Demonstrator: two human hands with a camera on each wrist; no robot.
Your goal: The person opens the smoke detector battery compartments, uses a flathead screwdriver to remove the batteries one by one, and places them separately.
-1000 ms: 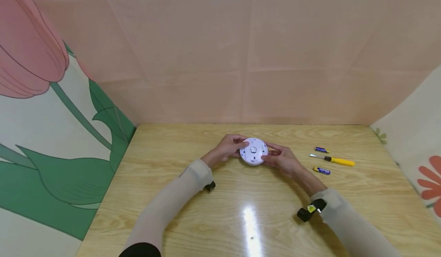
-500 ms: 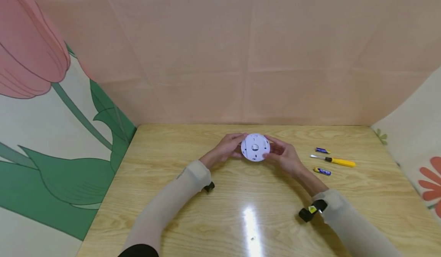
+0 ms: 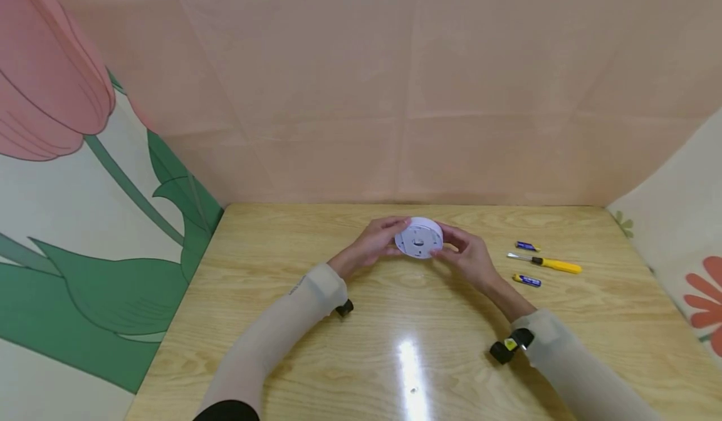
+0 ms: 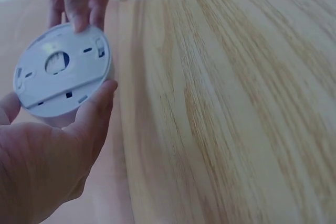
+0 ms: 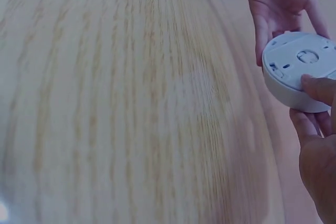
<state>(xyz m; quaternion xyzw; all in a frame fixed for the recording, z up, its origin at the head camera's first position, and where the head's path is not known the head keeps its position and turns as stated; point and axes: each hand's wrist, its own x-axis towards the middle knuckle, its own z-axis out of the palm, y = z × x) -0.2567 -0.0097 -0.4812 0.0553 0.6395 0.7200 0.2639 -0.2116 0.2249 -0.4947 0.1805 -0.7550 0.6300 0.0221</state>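
Note:
Both hands hold a round white smoke detector [image 3: 418, 242] near the back of the table, its slotted back plate facing the head camera. My left hand [image 3: 376, 240] grips its left side, with the thumb at the rim. On the other side, my right hand [image 3: 465, 253] pinches the edge, thumb on the lower right of the plate. The left wrist view shows the detector [image 4: 63, 72] tilted, with a round hole in the middle of its plate. In the right wrist view the right thumb [image 5: 317, 87] presses on the plate while other fingers lie beneath the casing.
To the right on the wooden table [image 3: 316, 358] lies a screwdriver [image 3: 555, 265] with a yellow handle. One blue battery [image 3: 527, 245] is behind it and another battery [image 3: 527, 280] in front. A pink cloth wall [image 3: 395, 95] stands along the table's back edge.
The detector has risen slightly and tipped, so its upper side wall now shows. The left thumb has moved off the plate face to the rim. The screwdriver and batteries stay put.

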